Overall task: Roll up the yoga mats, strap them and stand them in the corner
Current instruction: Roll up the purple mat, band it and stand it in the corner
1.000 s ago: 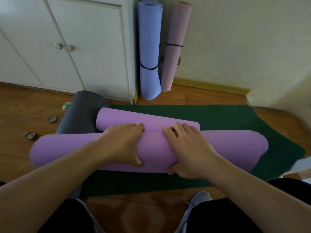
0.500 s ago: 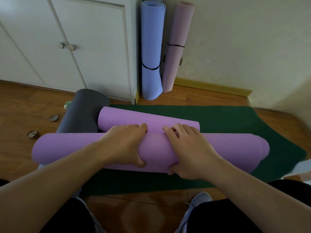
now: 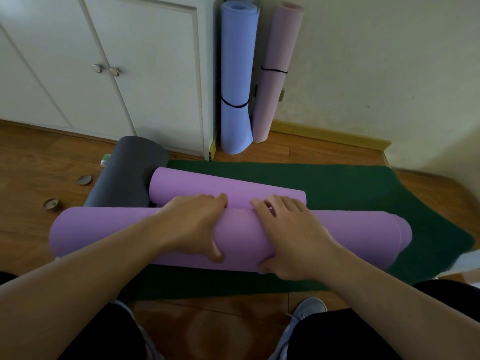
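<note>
- A wood floor (image 3: 259,326) meets a cream wall and a white cabinet (image 3: 145,74); the green mat (image 3: 363,193) lies flat across it.
- Both hands curl over the purple mat roll (image 3: 241,237) near its middle: the left hand (image 3: 194,227) has its fingers over the top and thumb on the near side, and the right hand (image 3: 288,235) does likewise, thumb tucked low.
- The roll rests across the green mat's near half; a shorter purple roll (image 3: 226,188) touches its far side, and a dark grey roll (image 3: 127,172) lies at the green mat's left edge.
- To do it well, I would judge: keep even pressure from both palms and the ends flush, so the roll stays tight for strapping.
- In the corner stand a strapped blue mat (image 3: 236,87) and pink mat (image 3: 275,81).
</note>
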Demonstrator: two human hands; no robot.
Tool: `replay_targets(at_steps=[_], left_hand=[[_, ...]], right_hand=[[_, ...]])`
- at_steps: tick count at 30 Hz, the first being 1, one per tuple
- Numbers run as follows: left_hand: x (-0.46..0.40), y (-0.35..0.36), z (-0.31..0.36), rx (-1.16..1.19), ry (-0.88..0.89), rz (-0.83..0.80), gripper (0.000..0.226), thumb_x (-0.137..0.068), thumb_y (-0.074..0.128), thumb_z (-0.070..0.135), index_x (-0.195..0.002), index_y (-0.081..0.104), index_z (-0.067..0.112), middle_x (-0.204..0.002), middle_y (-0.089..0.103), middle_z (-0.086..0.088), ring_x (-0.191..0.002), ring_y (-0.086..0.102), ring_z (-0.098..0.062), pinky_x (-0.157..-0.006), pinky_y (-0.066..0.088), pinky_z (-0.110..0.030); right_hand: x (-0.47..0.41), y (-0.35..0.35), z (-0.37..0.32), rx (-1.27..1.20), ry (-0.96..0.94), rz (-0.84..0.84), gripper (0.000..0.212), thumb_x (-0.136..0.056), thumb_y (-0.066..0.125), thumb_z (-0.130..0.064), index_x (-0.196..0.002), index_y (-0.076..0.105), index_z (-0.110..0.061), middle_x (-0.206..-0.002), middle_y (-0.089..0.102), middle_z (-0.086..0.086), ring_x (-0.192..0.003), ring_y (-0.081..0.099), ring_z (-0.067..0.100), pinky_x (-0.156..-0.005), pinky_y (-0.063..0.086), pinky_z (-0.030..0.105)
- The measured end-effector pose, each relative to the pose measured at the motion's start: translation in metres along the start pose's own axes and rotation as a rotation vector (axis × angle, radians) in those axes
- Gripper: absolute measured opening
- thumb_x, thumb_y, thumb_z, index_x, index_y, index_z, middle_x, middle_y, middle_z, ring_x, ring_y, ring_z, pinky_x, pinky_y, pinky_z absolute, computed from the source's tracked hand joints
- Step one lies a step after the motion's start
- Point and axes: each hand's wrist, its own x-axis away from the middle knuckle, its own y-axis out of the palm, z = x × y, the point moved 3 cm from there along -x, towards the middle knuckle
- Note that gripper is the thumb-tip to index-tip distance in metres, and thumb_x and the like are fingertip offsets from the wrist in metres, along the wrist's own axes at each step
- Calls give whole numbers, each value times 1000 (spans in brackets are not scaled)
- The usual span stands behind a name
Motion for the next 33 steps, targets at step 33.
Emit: replay_targets(at_steps=[33], left_hand=[[-1, -3, -3, 8, -32, -46, 85, -55, 76, 81, -122, 54, 34, -115, 64, 9, -100, 58, -18, -82, 56, -41]], right_hand=[[-4, 2, 0, -11, -32, 13, 96, -66, 79, -69, -140, 39, -22, -130, 51, 3, -115, 52, 28, -99, 47, 46]])
